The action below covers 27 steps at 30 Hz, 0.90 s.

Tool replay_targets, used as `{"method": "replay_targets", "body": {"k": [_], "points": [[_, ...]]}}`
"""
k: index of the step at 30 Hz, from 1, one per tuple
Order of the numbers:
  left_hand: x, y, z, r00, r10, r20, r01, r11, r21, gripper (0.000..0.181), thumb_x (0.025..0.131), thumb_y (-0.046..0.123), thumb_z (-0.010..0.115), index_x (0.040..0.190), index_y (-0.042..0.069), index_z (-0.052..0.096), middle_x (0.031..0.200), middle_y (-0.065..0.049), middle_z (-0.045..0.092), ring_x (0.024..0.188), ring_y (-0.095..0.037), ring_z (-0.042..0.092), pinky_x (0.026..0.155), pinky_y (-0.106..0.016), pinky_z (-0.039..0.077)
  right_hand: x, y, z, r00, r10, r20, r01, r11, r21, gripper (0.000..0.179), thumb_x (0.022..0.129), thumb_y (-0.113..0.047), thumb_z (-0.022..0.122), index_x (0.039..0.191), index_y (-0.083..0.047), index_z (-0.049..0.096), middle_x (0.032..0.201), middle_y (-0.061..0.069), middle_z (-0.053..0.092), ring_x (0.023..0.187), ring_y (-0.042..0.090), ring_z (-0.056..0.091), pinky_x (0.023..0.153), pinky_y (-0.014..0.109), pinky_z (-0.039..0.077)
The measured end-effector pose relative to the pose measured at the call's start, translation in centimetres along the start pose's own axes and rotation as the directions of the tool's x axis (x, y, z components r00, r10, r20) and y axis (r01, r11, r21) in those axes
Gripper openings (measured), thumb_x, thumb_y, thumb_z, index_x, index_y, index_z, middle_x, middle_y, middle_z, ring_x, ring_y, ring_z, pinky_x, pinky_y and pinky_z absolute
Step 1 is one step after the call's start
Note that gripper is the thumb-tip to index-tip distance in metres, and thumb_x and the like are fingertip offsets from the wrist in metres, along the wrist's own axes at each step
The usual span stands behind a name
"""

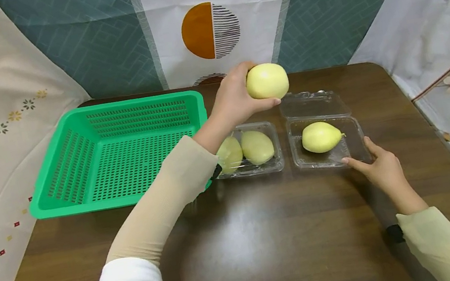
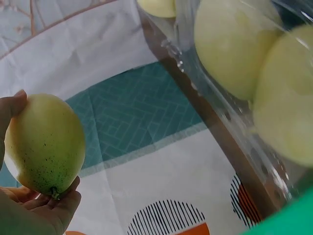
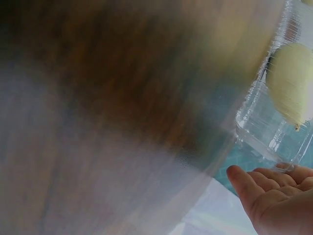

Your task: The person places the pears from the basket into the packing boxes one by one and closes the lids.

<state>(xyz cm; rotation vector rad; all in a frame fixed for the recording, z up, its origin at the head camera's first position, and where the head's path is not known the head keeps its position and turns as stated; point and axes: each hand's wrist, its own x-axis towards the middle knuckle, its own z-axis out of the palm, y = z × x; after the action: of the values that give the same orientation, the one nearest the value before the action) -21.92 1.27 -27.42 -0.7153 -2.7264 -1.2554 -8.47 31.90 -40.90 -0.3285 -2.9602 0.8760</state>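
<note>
In the head view my left hand grips a pale yellow melon above the table, fingers and thumb round its sides. The left wrist view shows that melon's stem end low, with dark specks about it. My right hand is at the near right corner of an open clear plastic container, thumb at the front edge and a finger at the right side, both fairly straight. One yellow melon lies inside it, stem to the right. In the right wrist view the right hand is spread beside the container's edge.
Left of the open container stands another clear container with two melons under its plastic. A green basket with no fruit in it stands further left. The open container's lid leans back toward the patterned cloth.
</note>
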Motion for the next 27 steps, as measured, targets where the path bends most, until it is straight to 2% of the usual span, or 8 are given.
{"method": "replay_targets", "body": {"k": [4,9,15,21,27], "points": [[0.4,1.0,1.3,1.0,0.023,0.009,-0.023,1.0,-0.018,0.072,0.069,0.036,0.084,0.128,0.01,0.051,0.124,-0.002,0.057,0.109,-0.018,0.052,0.089,-0.029,0.044,-0.2,0.1,-0.4,1.0,0.003,-0.004,-0.003,1.0,-0.007,0.088,0.087,-0.043,0.066,0.145,0.009,0.024,0.143,0.032,0.03,0.12,0.055,0.042,0.093,0.064,0.038],[0.3,1.6,2.9,0.998,0.051,0.028,-0.05,0.998,-0.037,0.073,0.068,0.034,0.084,0.128,0.009,0.051,0.123,-0.004,0.058,0.109,-0.018,0.053,0.088,-0.029,0.045,-0.1,0.2,-0.2,1.0,-0.001,0.002,0.001,1.0,-0.002,0.088,0.087,-0.043,0.066,0.145,0.009,0.023,0.144,0.031,0.029,0.12,0.055,0.042,0.092,0.063,0.039],[0.1,1.7,4.2,0.997,0.026,0.076,-0.023,0.999,-0.046,0.076,0.067,0.035,0.085,0.13,0.011,0.049,0.124,-0.003,0.057,0.109,-0.017,0.053,0.089,-0.028,0.045,0.1,0.2,0.0,1.0,-0.01,0.0,0.01,1.0,0.009,0.089,0.086,-0.044,0.067,0.145,0.009,0.024,0.144,0.03,0.029,0.12,0.055,0.041,0.093,0.063,0.039],[0.1,1.9,5.9,0.99,0.029,0.14,-0.023,0.999,-0.047,0.078,0.069,0.037,0.083,0.133,0.011,0.047,0.127,-0.004,0.055,0.109,-0.017,0.053,0.086,-0.027,0.046,-0.1,0.3,-0.1,1.0,-0.005,-0.003,0.005,1.0,-0.002,0.089,0.087,-0.043,0.067,0.144,0.01,0.024,0.143,0.031,0.029,0.12,0.055,0.041,0.093,0.063,0.039],[0.0,2.0,7.1,0.988,0.023,0.152,-0.015,0.998,-0.054,0.077,0.068,0.037,0.084,0.132,0.011,0.048,0.126,-0.003,0.056,0.108,-0.016,0.054,0.084,-0.025,0.047,-0.1,0.4,0.1,1.0,-0.018,-0.004,0.018,1.0,-0.001,0.089,0.086,-0.043,0.067,0.143,0.011,0.026,0.143,0.032,0.029,0.121,0.055,0.041,0.094,0.063,0.038]]}}
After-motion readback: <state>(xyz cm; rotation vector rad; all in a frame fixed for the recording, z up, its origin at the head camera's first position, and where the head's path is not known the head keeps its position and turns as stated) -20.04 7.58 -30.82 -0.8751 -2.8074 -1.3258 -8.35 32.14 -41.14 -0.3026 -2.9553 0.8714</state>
